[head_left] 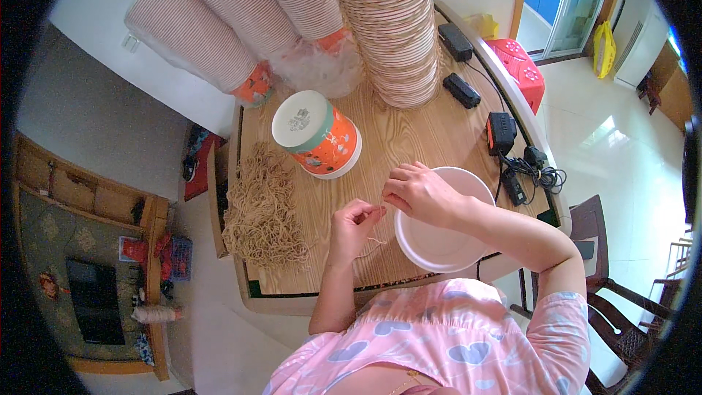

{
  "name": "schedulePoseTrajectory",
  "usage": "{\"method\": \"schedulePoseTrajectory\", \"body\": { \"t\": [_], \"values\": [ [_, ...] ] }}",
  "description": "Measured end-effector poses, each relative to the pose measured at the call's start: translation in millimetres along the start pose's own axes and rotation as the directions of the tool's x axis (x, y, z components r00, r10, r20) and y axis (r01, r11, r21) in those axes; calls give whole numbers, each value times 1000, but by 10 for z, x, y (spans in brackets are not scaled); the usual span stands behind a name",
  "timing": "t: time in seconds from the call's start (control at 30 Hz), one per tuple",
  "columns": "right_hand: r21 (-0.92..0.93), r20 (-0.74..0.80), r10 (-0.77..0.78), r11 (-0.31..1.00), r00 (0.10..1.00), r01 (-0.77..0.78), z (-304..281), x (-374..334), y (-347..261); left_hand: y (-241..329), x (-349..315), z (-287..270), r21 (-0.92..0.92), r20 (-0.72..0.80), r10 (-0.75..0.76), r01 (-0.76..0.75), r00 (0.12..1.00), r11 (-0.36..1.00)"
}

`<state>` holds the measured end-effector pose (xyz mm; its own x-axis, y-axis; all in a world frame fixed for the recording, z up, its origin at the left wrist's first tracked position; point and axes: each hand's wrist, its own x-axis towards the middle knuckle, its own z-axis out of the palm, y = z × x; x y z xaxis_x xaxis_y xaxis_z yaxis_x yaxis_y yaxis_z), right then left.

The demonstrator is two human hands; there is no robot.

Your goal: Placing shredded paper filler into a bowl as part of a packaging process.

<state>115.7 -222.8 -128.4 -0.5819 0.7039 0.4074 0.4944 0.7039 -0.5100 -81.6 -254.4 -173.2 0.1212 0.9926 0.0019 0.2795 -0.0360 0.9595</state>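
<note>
Over the front of the wooden table, my left hand pinches a thin beige string, whose loose end trails down beside it. My right hand is closed with its fingertips close to the left ones, on the same string as far as I can see. Below the right hand and forearm stands a white paper bucket, open side up. An orange and green printed paper bucket rests upside down beyond my hands. Left of them lies a tangled heap of beige string.
Tall stacks of nested paper buckets fill the table's far side, some in plastic wrap. Along the right edge are a black battery pack, a charger and coiled cables. A red stool and dark chair stand beyond.
</note>
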Motion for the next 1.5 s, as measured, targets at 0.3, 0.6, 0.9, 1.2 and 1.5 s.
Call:
{"method": "schedulePoseTrajectory", "body": {
  "t": [0.3, 0.6, 0.9, 1.2, 1.5],
  "values": [
    [26, -20, -17, 1000, 1000, 17, 2, 8, 20, 49, 3, 10, -234, -147, 147, -179, 978, 956],
    [106, -64, 19, 994, 998, -12, -13, 32, 22, 36, 87, -7, -306, -9, -178, 167, 984, 937],
    [230, -53, 123, 967, 991, -108, -72, 40, 23, 60, 131, 103, -357, 27, -150, 149, 988, 922],
    [180, -80, 114, 979, 990, -98, -129, 36, 12, 147, 137, 128, -383, 16, -152, 146, 988, 912],
    [289, -60, 190, 943, 980, -165, -109, 36, 13, 174, 142, 127, -418, -7, -141, 125, 990, 900]
  ]
}}
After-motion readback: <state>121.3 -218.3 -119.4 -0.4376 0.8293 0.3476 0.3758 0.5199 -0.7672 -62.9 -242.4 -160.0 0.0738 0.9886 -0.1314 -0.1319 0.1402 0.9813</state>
